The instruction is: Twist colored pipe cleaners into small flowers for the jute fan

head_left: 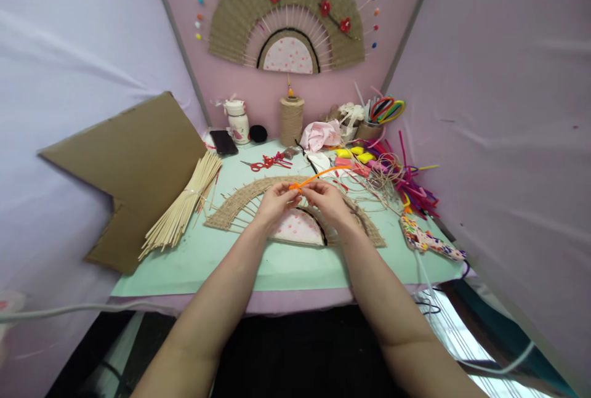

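Observation:
Both hands meet over the middle of the table and pinch an orange pipe cleaner (310,180). My left hand (276,201) grips its bent left end. My right hand (325,198) holds it just to the right, and the free end points up and right. Under the hands lies a half-round woven twine fan (231,208) with wooden ribs and a pink dotted centre (298,230), flat on the mint-green mat (240,265).
A bundle of wooden sticks (183,206) and a cardboard sheet (133,161) lie left. Red scissors (265,164), a twine spool (291,119), a phone (224,142) and a bottle (237,119) stand behind. Coloured pipe cleaners (406,182) and a patterned glue gun (427,241) lie right. A finished fan (286,10) hangs on the wall.

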A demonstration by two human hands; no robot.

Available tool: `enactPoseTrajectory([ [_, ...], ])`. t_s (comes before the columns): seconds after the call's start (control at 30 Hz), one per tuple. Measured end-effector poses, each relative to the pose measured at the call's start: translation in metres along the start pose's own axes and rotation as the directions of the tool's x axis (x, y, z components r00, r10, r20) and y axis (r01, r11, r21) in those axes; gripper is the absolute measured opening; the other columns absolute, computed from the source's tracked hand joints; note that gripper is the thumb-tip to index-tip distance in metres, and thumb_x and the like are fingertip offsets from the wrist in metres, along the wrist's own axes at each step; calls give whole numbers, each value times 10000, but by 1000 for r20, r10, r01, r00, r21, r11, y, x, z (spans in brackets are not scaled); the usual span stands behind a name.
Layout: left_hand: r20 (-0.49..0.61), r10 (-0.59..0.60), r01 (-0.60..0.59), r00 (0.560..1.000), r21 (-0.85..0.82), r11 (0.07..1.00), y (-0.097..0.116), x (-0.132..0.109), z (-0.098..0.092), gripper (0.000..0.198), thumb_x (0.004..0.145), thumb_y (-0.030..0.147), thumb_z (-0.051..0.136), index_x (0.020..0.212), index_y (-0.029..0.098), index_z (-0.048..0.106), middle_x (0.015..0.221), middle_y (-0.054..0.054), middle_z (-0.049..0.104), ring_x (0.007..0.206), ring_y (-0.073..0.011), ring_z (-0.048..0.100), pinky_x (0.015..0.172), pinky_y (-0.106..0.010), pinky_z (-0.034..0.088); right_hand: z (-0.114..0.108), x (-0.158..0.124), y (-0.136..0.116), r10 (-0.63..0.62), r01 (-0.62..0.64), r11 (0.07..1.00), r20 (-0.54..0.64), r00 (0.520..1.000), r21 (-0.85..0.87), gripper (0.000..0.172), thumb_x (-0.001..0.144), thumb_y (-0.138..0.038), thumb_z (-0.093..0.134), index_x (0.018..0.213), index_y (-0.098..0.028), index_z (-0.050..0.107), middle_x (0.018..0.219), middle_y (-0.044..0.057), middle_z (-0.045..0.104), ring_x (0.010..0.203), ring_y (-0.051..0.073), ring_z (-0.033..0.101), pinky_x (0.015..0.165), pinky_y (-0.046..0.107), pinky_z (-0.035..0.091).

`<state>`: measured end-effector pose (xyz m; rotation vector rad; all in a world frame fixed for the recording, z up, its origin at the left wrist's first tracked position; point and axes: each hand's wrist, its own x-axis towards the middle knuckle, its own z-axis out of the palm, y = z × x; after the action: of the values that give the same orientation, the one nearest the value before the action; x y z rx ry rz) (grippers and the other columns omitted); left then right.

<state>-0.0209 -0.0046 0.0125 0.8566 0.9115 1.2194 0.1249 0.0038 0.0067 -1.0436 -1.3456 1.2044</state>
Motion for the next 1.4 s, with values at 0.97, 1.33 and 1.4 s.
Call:
enactPoseTrajectory([
  [0.97, 79, -220, 231, 972, -165, 959, -6, 5, -8, 82, 712, 102, 691, 742, 124, 618, 653, -36, 641, 592, -89, 602, 604, -207, 497, 3, 5, 12, -146, 136, 963, -26, 989, -233, 160, 703, -271, 584, 836, -183, 573, 813, 13, 624, 732, 143, 569, 722, 290, 448],
  [1.33, 33, -147, 150, 989, -149, 977, -2, 6, -10, 99, 703, 158, 713, 775, 100, 680, 691, -73, 689, 652, -119, 649, 703, -242, 526, -1, 6, 10, -111, 111, 994, 18, 994, 10, 201, 726, -346, 622, 840, -185, 660, 791, 9, 660, 699, 133, 565, 688, 271, 445],
  [1.4, 63, -158, 166, 985, -144, 975, -3, 6, -11, 101, 710, 160, 706, 788, 99, 687, 700, -77, 693, 650, -118, 648, 697, -235, 526, -1, 4, 9, -125, 124, 992, 38, 991, 25, 177, 727, -339, 630, 826, -195, 661, 785, 0, 654, 693, 126, 556, 680, 263, 440],
])
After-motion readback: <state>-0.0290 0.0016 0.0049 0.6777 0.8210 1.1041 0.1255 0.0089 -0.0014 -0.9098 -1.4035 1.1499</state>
